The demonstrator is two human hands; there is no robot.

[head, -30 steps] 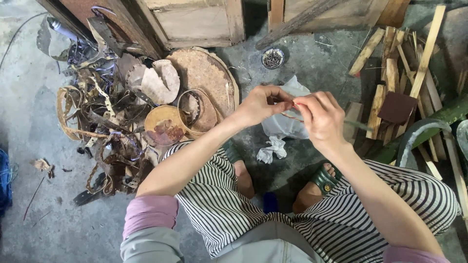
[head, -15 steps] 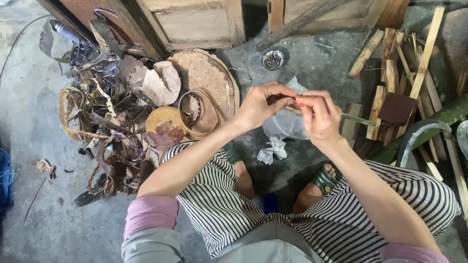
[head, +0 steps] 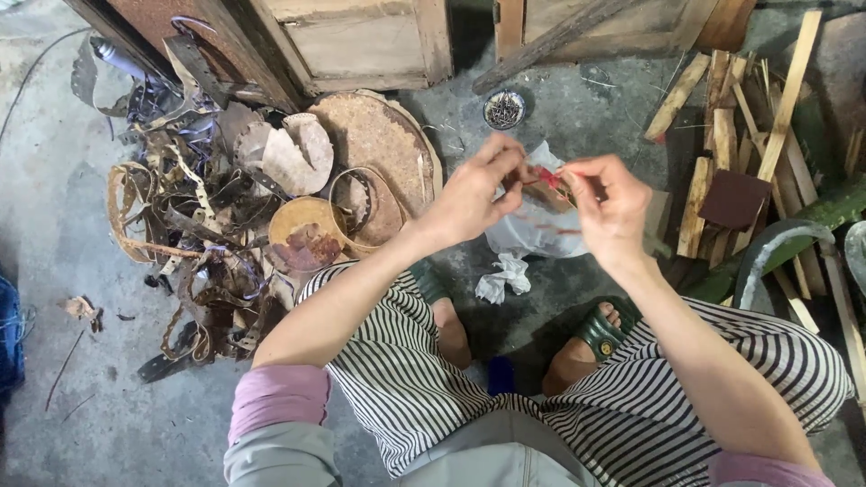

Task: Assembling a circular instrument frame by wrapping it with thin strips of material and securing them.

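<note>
A small red strip [head: 548, 177] is pinched between the left hand [head: 469, 194] and the right hand [head: 612, 209], above the grey concrete floor [head: 54, 234] and in front of the knees. Most of the strip is hidden by the fingertips; only a short red stretch is seen in the gap, so its full length and material cannot be made out. Its long axis appears to run roughly left to right, from one hand toward the other. The thumb and forefingers of each hand are closed together on an end of it. A pale plastic bag [head: 532, 230] is seen directly below the hands, partly covered by them, and a crumpled white scrap [head: 503, 278] lies just beside it. A heap of rusty metal bands [head: 189, 243] lies to the left, and split wooden sticks [head: 722, 135], cut off by the frame edge, to the right.
</note>
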